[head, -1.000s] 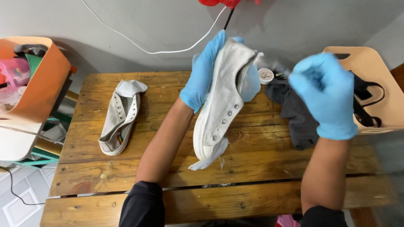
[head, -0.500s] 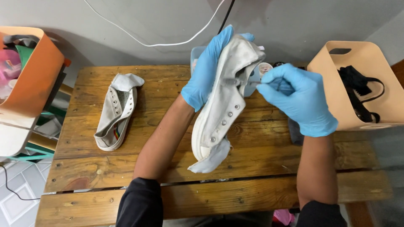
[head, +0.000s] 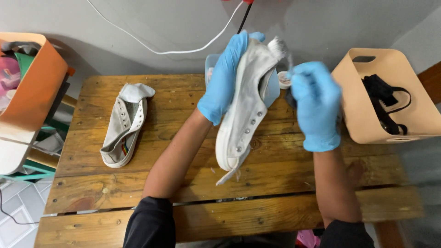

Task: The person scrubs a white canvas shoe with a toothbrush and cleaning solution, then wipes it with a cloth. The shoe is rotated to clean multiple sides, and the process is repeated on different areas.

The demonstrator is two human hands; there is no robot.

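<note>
While the left hand [head: 227,76], in a blue glove, grips the white canvas sneaker [head: 243,115] from behind its heel end, the shoe hangs above the wooden table [head: 183,183] with its long axis running steeply from upper right to lower left, heel up by the wall and rubber toe cap pointing down toward the person. Its tongue dangles loose below the toe, and metal eyelets dot the side with no lace. The right hand [head: 317,103], also gloved, is closed around a small brush whose pale bristles [head: 277,46] meet the heel opening; it is blurred. Half a second ago this hand sat lower, beside the shoe's middle near a small round tin [head: 285,79]; now it has risen to the heel. A second matching sneaker [head: 123,131] lies flat at the table's left, toe toward the person. A beige plastic bin [head: 390,98] stands at the right, an orange one [head: 34,87] at the left
</note>
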